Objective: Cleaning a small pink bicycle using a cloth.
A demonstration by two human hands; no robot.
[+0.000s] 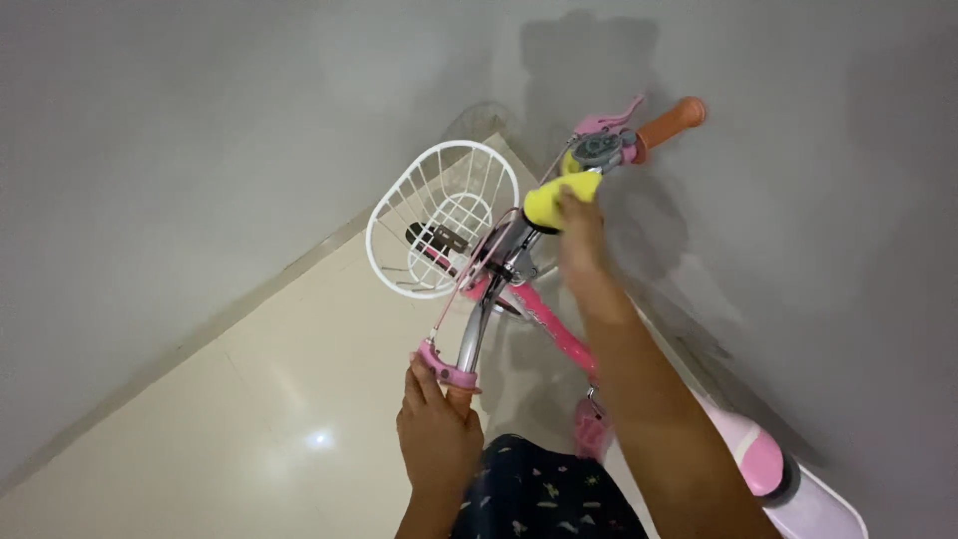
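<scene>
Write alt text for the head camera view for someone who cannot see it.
Seen from above, a person wipes the handlebar of a small pink bicycle with a yellow cloth in the right hand, while the left hand grips the near handlebar end. A white wire basket hangs at the front; the bicycle stands on a pale tiled floor in a corner of grey walls.

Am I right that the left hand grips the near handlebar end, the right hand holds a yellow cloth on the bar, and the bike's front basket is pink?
Not quite: the basket is white, not pink, as the head view shows. The rest stands: the left hand grips the near handlebar end, and the right hand holds the yellow cloth on the bar.
</scene>
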